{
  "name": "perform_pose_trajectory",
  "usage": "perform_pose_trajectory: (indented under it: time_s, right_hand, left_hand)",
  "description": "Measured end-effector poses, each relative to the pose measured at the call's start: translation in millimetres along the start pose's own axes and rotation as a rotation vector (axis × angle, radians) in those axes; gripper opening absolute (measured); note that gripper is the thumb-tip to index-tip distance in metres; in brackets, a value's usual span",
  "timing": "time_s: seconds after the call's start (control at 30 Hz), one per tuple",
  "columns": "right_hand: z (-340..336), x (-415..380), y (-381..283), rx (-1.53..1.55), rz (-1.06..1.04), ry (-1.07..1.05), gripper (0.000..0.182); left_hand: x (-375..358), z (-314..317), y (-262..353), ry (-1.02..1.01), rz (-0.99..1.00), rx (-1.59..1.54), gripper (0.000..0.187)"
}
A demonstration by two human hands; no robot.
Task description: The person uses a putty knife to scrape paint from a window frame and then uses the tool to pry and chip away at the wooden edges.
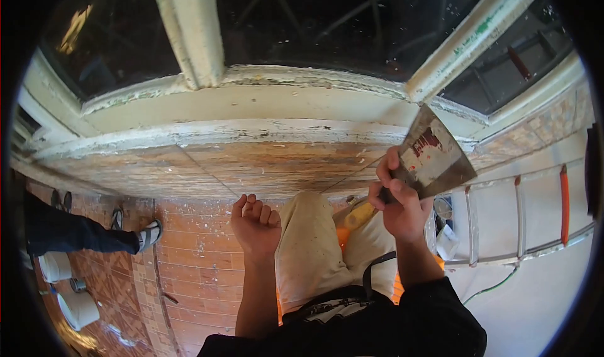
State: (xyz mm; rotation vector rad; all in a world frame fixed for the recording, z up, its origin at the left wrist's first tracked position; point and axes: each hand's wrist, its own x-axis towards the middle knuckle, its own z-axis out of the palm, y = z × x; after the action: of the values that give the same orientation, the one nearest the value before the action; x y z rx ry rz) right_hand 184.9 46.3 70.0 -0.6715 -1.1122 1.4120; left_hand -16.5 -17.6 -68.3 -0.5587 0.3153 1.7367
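Note:
My right hand [404,213] grips a wide putty knife [439,162], its broad metal blade turned up towards the window and marked with dark red and pale smears. The blade's upper corner overlaps the foot of a slanting window bar in this view. Closed in a loose fist, my left hand [257,230] hovers beside my knee, and nothing shows in its fingers. In front of both hands runs the cream window frame [264,105], its paint chipped and flaking along the glass and the lower edge. Below it lies a wood-patterned tiled sill [251,165] sprinkled with paint flakes.
A metal ladder [521,222] lies to the right against a white surface, with a green cable [494,291] near it. White buckets [78,310] stand on the tiled floor [201,281] at left, where another person's leg [82,225] and sandalled feet show. Paint chips litter the floor.

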Motion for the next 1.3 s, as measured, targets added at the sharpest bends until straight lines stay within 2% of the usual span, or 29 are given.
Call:
perform_pose_trajectory:
  time_s: [0.07,0.1,0.13,0.2,0.23,0.3,0.33,0.4,0.53,0.67,0.73,0.87,1.07,1.13,1.3]
  right_hand:
    - [-7,5,-9,-0.25,-0.122,-0.197,0.052]
    - [2,9,-12,-0.299,-0.273,-0.167,0.067]
    - [9,20,-27,-0.304,-0.276,-0.175,0.067]
    - [21,46,-62,-1.183,-0.674,-0.621,0.085]
    - [27,52,-66,-1.184,-0.677,-0.632,0.085]
    - [40,59,-67,-1.691,-0.779,-0.638,0.079]
    - [47,59,-68,-1.692,-0.78,-0.647,0.079]
    - [59,62,-71,-1.998,-0.766,-0.615,0.087]
    - [71,62,-75,-2.199,-0.738,-0.634,0.103]
    - [82,60,-81,-2.318,-0.758,-0.677,0.105]
    - [85,60,-81,-2.387,-0.804,-0.698,0.097]
    - [89,61,-74,-2.358,-0.781,-0.682,0.099]
    - [79,62,-77,-2.391,-0.856,-0.658,0.102]
    - [73,65,-80,-2.313,-0.851,-0.656,0.104]
    - [92,72,-63,-2.295,-0.919,-0.632,0.104]
  left_hand:
    - [0,-2,0,-0.018,-0.041,0.007,0.021]
    - [0,-1,-1,-0.022,-0.041,-0.003,0.021]
    - [-2,1,-1,0.004,-0.034,-0.007,0.022]
    - [-3,4,-1,0.028,-0.025,-0.022,0.022]
    - [-3,4,-1,0.026,-0.015,-0.02,0.022]
    - [-3,3,0,0.024,-0.001,-0.027,0.022]
    - [-3,2,0,0.017,-0.005,-0.035,0.022]
    - [-3,2,2,0.009,-0.006,-0.053,0.023]
    - [-3,0,3,0.001,-0.016,-0.064,0.023]
    - [-3,-1,3,-0.017,-0.036,-0.072,0.023]
    - [-3,-1,3,-0.023,-0.04,-0.078,0.023]
    - [-2,-3,2,-0.026,-0.048,-0.067,0.023]
    - [-4,0,1,0.006,-0.022,-0.068,0.022]
    - [-5,-2,6,-0.008,-0.015,-0.071,0.022]
    - [-3,0,7,-0.017,-0.006,-0.092,0.023]
